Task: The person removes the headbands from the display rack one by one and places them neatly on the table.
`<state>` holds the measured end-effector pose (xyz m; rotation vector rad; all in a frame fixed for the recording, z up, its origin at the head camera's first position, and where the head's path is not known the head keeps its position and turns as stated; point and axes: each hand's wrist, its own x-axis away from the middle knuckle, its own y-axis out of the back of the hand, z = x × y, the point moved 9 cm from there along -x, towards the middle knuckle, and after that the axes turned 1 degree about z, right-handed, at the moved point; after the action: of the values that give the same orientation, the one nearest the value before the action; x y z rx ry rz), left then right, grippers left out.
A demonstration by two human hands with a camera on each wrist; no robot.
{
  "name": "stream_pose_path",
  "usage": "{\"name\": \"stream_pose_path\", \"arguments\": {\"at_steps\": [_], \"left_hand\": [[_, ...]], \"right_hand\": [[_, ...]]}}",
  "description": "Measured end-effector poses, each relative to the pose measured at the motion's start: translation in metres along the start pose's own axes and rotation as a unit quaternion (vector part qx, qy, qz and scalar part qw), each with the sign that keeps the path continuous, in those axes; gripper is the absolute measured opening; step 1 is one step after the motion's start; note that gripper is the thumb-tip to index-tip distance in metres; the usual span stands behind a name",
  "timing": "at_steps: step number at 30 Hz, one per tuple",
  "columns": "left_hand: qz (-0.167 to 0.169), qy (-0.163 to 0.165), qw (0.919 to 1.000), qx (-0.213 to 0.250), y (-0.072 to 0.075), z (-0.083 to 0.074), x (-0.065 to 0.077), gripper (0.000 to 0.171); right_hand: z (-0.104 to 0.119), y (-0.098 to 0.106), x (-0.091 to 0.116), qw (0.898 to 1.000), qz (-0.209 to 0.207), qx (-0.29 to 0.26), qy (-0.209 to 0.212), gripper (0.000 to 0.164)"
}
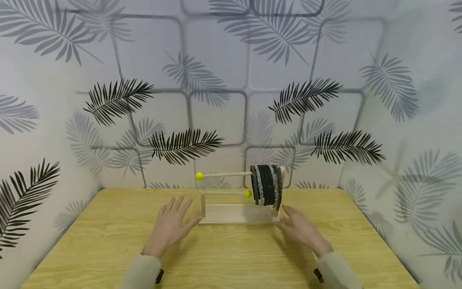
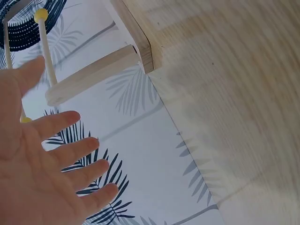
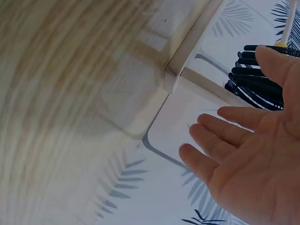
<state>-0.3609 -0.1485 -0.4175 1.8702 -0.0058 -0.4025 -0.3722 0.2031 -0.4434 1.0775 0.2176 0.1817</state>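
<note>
A small wooden rack point(image 1: 234, 218) with two horizontal rods, each tipped with a yellow ball, stands on the table. Several black and silver ring-shaped bands point(image 1: 267, 184) hang on the upper rod at its right end; their exact kind is unclear. Beside the rack's left end is my left hand point(image 1: 171, 224), fingers straight and spread, thumb near the base corner. On the other side, my right hand point(image 1: 301, 230) has its fingers extended by the right end of the base. Neither hand holds anything; the wrist views show both palms point(image 2: 40, 173) point(image 3: 262, 159) bare.
The pale wooden table point(image 1: 223, 257) reaches back to a wall point(image 1: 223, 116) patterned with leaves and rounded squares. Similar leaf-patterned surfaces rise at the left and right sides. The lower rod point(image 1: 223, 193) lies beneath the upper one.
</note>
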Motion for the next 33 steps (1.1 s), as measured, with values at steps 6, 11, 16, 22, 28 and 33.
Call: {"name": "stream_pose_path", "arguments": {"at_steps": [6, 11, 16, 22, 28, 33], "left_hand": [[-0.037, 0.011, 0.9963, 0.076, 0.008, 0.000, -0.006, 0.052], [-0.037, 0.047, 0.9790, 0.195, 0.003, 0.006, -0.008, 0.041], [-0.046, 0.078, 0.9461, 0.311, -0.004, 0.011, -0.010, 0.031], [-0.038, 0.120, 0.8860, 0.446, -0.010, 0.014, -0.008, 0.027], [-0.039, 0.120, 0.8625, 0.490, -0.012, 0.004, -0.016, 0.028], [-0.046, 0.107, 0.8605, 0.496, -0.017, -0.004, -0.027, 0.022]], "right_hand": [[-0.016, -0.005, -0.003, 0.987, 0.009, -0.149, -0.060, 0.066], [-0.028, -0.015, -0.004, 0.960, 0.028, -0.263, -0.093, 0.067], [-0.035, -0.024, -0.005, 0.922, 0.052, -0.367, -0.115, 0.067], [-0.044, -0.033, -0.010, 0.903, 0.066, -0.406, -0.126, 0.061], [-0.058, -0.041, -0.017, 0.895, 0.070, -0.416, -0.146, 0.052], [-0.063, -0.041, -0.022, 0.912, 0.073, -0.367, -0.167, 0.048]]}}
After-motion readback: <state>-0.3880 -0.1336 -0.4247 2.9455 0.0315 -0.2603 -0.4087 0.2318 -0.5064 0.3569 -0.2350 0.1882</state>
